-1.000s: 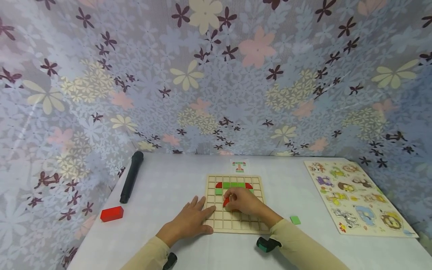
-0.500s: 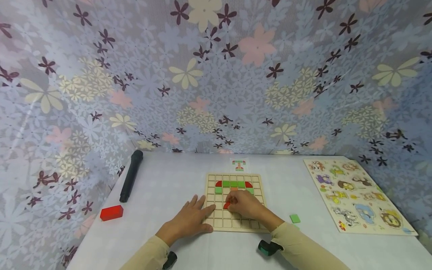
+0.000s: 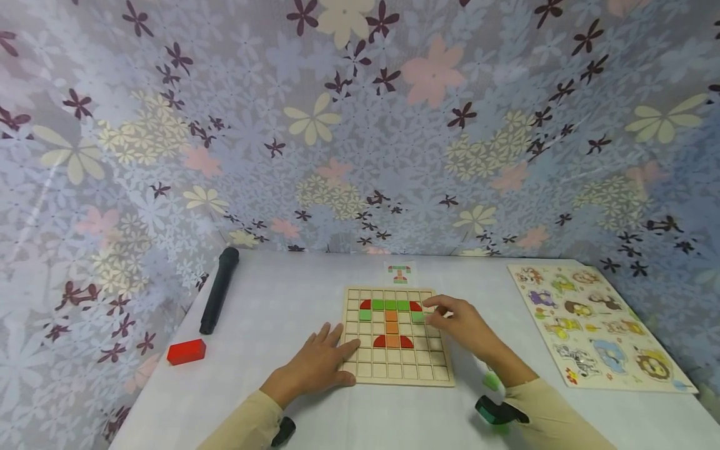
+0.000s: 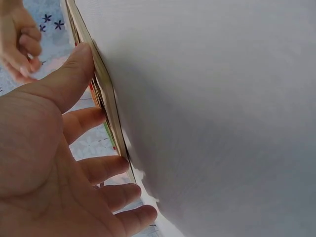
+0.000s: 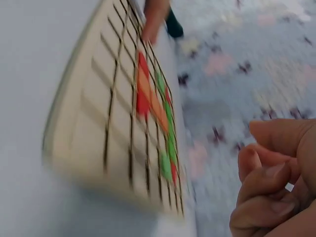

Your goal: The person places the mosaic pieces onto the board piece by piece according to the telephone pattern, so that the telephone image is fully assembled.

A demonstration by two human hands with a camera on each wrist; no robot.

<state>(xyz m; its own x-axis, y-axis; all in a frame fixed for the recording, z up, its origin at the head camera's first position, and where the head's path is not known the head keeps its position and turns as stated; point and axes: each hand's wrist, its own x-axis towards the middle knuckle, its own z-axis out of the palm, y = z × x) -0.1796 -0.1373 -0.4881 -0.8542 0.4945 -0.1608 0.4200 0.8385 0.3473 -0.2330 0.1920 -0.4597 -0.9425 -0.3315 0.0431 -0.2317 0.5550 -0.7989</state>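
A wooden grid board [image 3: 405, 372] lies on the table with coloured tiles in its cells. Green tiles [image 3: 390, 305] form a row near the top between two red quarter-round tiles [image 3: 365, 305], and a green tile sits under each end. Orange tiles [image 3: 392, 327] run down the middle, flanked lower by two more red quarter-rounds [image 3: 406, 342]. My left hand [image 3: 316, 365] rests flat at the board's left edge, fingers spread; in the left wrist view thumb and fingertips touch that edge. My right hand [image 3: 464, 325] hovers over the board's right side, fingers bent loosely, nothing in them.
A small printed pattern card [image 3: 400, 274] lies behind the board. To the right are loose green tiles [image 3: 491, 380], partly behind the right wrist, and an animal puzzle board [image 3: 602, 331]. On the left lie a red block [image 3: 187, 352] and a black microphone-like stick [image 3: 219, 291].
My right hand let go of a red quarter-round tile, which now lies in the board beside the lowest orange tile, and moved right, uncovering the middle column. My left hand stayed put.
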